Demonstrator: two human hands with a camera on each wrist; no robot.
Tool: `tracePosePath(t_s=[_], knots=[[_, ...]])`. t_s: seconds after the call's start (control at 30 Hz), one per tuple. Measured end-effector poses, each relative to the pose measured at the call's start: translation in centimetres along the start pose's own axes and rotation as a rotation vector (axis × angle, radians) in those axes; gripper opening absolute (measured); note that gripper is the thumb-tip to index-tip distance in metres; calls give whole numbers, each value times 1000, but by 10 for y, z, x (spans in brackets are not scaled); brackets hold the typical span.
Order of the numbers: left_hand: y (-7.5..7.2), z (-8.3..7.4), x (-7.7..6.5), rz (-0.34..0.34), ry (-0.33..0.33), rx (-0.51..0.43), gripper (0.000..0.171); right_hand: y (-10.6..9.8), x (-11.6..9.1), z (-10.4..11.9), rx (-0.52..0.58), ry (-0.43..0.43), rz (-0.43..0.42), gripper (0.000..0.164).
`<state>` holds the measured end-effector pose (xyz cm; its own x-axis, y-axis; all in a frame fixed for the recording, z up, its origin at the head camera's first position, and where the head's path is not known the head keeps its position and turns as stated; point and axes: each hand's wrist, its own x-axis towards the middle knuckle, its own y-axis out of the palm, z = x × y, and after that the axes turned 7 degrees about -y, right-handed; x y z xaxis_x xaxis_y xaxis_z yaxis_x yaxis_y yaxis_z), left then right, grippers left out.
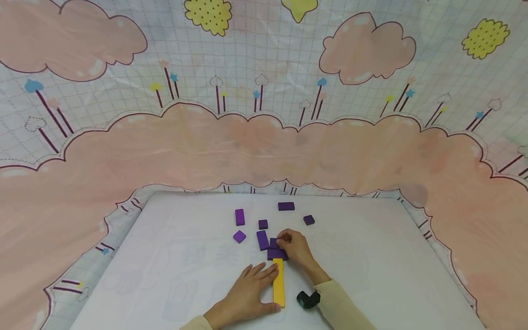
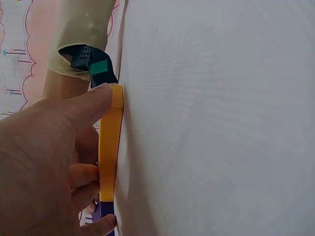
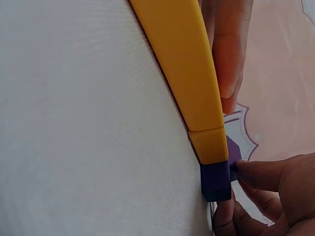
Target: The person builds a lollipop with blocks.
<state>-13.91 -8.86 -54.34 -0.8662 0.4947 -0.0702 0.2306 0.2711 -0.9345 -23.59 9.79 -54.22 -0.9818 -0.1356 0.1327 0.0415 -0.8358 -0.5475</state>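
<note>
A long yellow block lies on the white table, pointing away from me. My left hand rests along its left side, fingers spread, with the thumb at the near end. Across the yellow block's far end lies a purple rectangular block. Just beyond that, my right hand pinches a small purple block between thumb and fingers. In the right wrist view the thumb is against the purple piece, whose far side is hidden by the fingers.
A tilted purple block lies close left of the pinched one. Farther back are several loose purple blocks, among them a rectangle, a small square and a diamond-turned square. A dark wrist device sits by the right sleeve.
</note>
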Motion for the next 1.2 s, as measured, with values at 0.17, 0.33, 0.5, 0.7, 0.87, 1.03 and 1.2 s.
tracePosePath(t_s=[0.17,0.33,0.5,0.7,0.87,1.03,1.2], knots=[[0,-1,0,4,1,4,84,2,1,-2,-27,-5,6,9],[0,0,0,11,-2,8,84,4,3,-2,-68,-5,3,10],[-1,-1,0,12,-4,9,85,4,3,0,-86,-11,1,10],[-1,-1,0,11,-6,11,85,5,4,-2,-113,-1,13,13],[0,-1,1,5,-3,11,85,4,4,-1,-116,-4,23,11],[0,0,1,0,-5,10,85,4,4,0,-115,-2,33,11],[1,0,1,-4,-2,11,85,2,4,1,-120,-6,39,11]])
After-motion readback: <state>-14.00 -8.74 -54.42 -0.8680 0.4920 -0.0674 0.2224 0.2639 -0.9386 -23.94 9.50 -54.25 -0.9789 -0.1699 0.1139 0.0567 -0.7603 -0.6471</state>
